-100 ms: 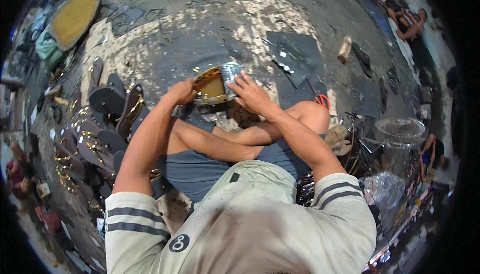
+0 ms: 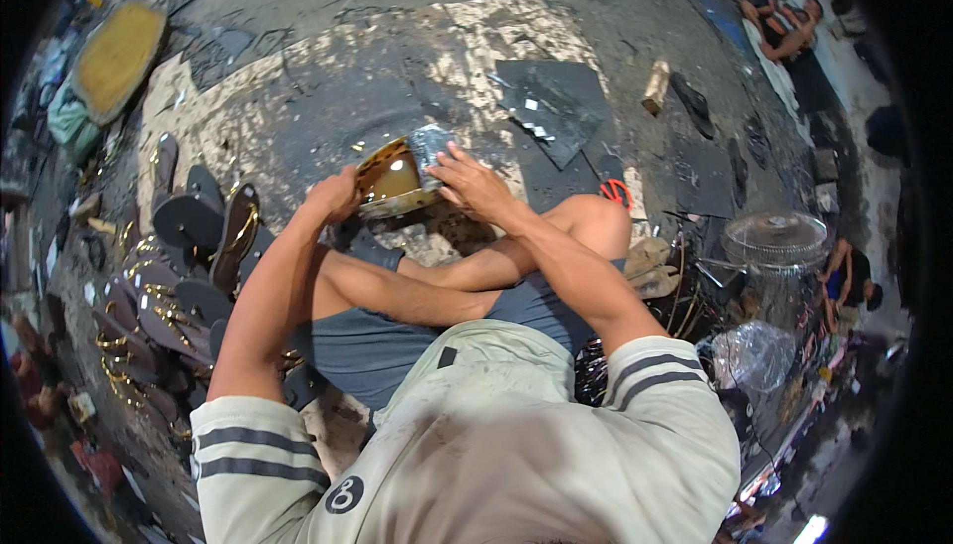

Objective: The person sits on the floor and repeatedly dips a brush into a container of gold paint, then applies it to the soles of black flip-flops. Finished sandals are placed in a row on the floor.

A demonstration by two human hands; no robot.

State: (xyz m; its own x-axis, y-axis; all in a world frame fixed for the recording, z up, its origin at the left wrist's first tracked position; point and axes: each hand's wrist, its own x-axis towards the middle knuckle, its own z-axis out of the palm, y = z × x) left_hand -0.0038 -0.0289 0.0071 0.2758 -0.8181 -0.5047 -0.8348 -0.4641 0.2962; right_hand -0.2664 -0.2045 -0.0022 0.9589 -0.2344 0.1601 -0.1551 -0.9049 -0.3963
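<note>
A shallow yellow-brown container (image 2: 397, 210) with amber, glossy-looking contents is tilted in front of my crossed legs. My left hand (image 2: 336, 194) is closed on its left rim. At its right end is a crinkled silver, foil-like piece (image 2: 427, 147); whether it is fixed to the container I cannot tell. My right hand (image 2: 472, 182) lies against this silver piece with its fingers stretched out and apart, its thumb mostly hidden. Gold-strapped sandals (image 2: 236, 231) are heaped left of my legs.
Dark sheets (image 2: 556, 107) lie on the stained board ahead, with red-handled scissors (image 2: 615, 193) by my right knee. A wooden block (image 2: 655, 87) and loose soles (image 2: 692, 104) lie farther right. A wire fan guard (image 2: 774, 241) and clear plastic (image 2: 754, 355) are at right. Other people sit at the right edge.
The whole view has shifted, so things appear farther left. A bright glint now shows inside the container. Both hands keep nearly the same places on it.
</note>
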